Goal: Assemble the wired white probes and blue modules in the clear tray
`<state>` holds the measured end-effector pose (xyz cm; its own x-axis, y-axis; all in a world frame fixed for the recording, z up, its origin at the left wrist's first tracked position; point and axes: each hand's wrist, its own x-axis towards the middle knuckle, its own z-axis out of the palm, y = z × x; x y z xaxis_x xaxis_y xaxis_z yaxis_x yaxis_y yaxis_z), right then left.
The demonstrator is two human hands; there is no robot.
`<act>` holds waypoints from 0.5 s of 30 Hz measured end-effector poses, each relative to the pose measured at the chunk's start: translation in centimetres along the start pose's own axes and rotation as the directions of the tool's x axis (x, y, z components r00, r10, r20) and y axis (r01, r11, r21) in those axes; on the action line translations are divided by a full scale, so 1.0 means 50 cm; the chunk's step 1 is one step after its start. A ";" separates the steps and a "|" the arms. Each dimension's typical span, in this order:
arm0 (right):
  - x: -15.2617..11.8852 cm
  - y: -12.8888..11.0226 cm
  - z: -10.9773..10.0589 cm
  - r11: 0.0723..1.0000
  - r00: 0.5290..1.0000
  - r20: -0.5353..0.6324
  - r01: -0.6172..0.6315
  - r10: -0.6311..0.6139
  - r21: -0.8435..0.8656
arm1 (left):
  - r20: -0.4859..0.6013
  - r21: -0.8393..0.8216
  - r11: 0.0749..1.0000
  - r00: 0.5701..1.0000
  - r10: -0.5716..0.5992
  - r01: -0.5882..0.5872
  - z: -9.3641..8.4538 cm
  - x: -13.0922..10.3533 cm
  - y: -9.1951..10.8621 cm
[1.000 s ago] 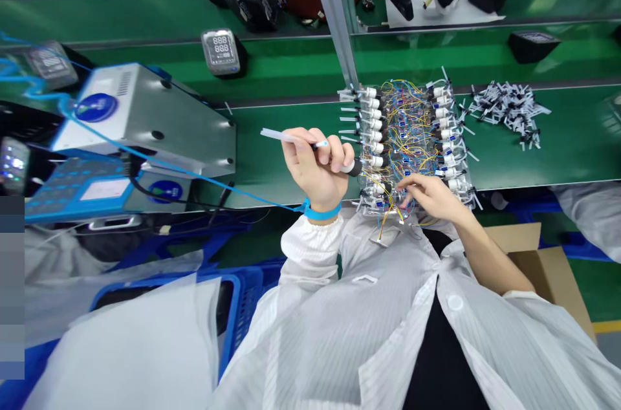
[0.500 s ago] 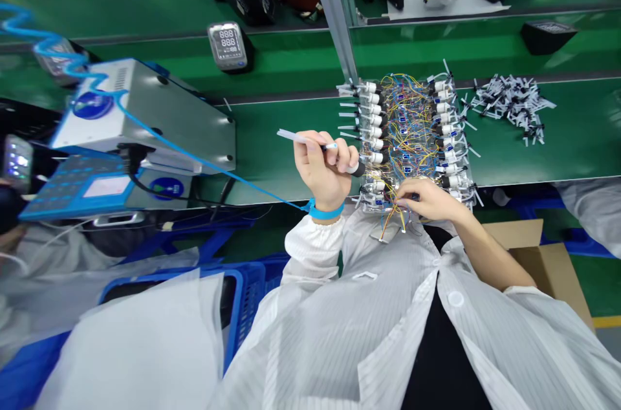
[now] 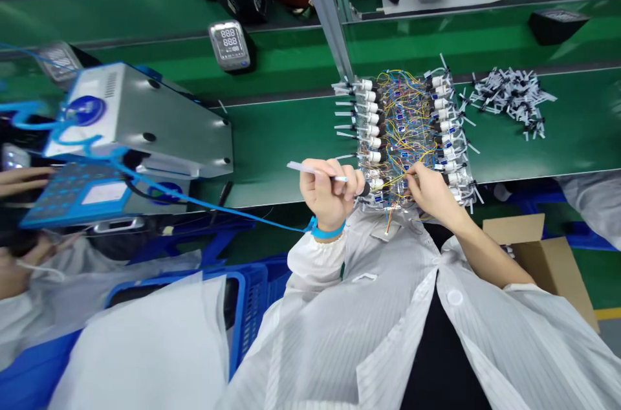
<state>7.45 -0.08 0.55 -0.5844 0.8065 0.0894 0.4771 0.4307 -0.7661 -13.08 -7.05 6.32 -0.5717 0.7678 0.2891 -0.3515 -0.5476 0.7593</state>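
Your left hand is curled nearly closed, with a pale strip gripped between thumb and fingers. A black-ended piece sticks out at the little-finger side of that fist. Your right hand is half closed, fingertips drawn together at the yellow wires; you hide the tips, so I cannot tell whether one is pinched. A blue wristband circles your left wrist.

Both hands are at the near end of a clear tray, which lies on the green bench right in front of you. It holds two columns of white cylinders, one down each side, with tangled wires filling the middle. Pale strips stick out past both edges.

Just right of the tray, a loose pile of strips lies directly on the bench. To your left stands a grey instrument.

Below the bench on your left, a blue basket has white sheets spread over it and something dark beneath. On your right sits an open cardboard box; its contents are mostly hidden.
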 end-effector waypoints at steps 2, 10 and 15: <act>0.001 -0.006 -0.004 0.996 1.000 -0.029 0.003 -0.001 0.090 | -0.057 -0.008 0.999 0.997 0.051 -0.051 -0.002 -0.002 0.018; 0.029 -0.005 -0.006 0.962 0.952 0.180 0.221 -0.249 0.163 | -0.179 -0.196 0.923 0.938 0.297 -0.330 -0.075 0.045 0.104; 0.040 0.004 0.008 0.963 0.955 0.163 0.223 -0.246 0.148 | -0.207 -0.531 0.676 0.852 0.481 -0.511 -0.158 0.100 0.156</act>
<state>6.12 1.48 0.33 -0.7829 0.5984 0.1704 0.2320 0.5348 -0.8125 -24.56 -10.11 9.11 -0.8094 0.3218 0.4913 -0.3391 -0.9391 0.0565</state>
